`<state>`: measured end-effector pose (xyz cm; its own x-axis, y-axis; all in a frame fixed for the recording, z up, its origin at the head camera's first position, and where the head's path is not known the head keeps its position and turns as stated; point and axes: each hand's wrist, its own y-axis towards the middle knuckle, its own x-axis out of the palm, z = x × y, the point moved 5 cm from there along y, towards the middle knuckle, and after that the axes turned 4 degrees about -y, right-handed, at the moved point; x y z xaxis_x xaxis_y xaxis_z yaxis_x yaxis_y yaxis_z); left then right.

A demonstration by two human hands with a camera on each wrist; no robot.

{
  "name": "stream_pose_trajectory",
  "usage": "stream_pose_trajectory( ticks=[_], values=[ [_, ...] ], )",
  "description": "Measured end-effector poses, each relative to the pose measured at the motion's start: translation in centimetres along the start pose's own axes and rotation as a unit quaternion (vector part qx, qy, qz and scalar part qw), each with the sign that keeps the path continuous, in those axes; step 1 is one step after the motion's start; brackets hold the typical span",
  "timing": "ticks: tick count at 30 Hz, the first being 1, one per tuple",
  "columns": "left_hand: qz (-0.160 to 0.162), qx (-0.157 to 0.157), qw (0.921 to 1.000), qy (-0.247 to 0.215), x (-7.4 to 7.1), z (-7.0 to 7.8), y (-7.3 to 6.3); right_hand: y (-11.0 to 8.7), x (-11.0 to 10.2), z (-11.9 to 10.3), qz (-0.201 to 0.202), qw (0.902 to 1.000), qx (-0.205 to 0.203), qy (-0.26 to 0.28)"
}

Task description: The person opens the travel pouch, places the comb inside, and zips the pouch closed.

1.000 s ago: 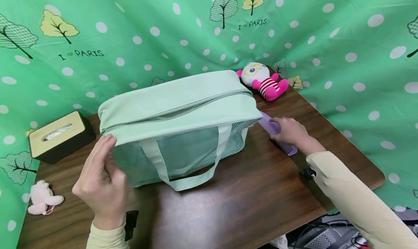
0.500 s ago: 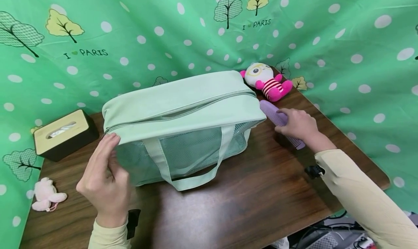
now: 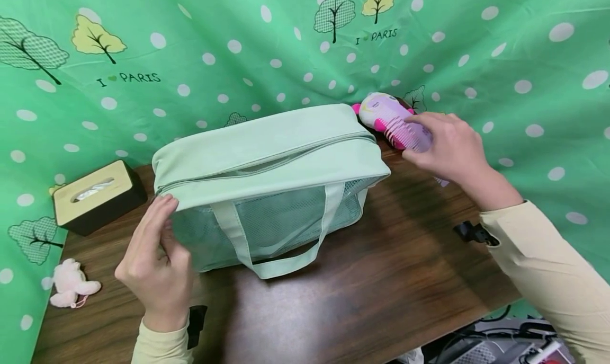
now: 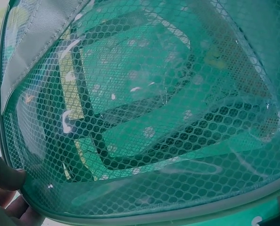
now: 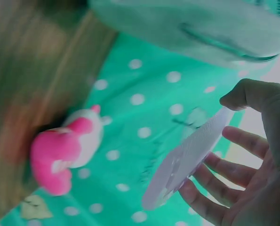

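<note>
A pale green bag stands on the wooden table, its top zipper partly open and its front panel of see-through mesh. My left hand pinches the bag's top left corner between thumb and fingers. In the left wrist view, those fingers sit at the rim of the mesh panel. Off the bag's right end, my right hand holds a purple comb raised above the table. The comb is blurred in the head view, where it overlaps a pink and white plush toy.
A tissue box with a wooden top stands at the left, behind a small pale pink plush. A green polka-dot curtain hangs behind and beside the table. The bag's strap handle droops in front. Cables lie below the table's right edge.
My right hand has lifted the comb off the table and brought it up and back, in front of the plush toy. The left hand stays at the bag's corner.
</note>
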<state>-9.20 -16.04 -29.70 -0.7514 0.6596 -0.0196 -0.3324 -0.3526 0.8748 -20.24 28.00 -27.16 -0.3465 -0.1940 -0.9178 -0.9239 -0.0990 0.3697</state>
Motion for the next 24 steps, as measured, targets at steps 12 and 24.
stream_pose_trajectory(
  ticks=[12, 24],
  values=[
    [-0.001, 0.002, 1.0, 0.001, -0.1, -0.1, -0.2, 0.8, -4.7, -8.2, 0.097, 0.9763, -0.17, 0.091],
    [0.0, 0.006, 1.0, -0.004, 0.0, -0.1, -0.1, 1.9, -5.3, -13.4, 0.062, 0.9471, -0.307, 0.07]
  ],
)
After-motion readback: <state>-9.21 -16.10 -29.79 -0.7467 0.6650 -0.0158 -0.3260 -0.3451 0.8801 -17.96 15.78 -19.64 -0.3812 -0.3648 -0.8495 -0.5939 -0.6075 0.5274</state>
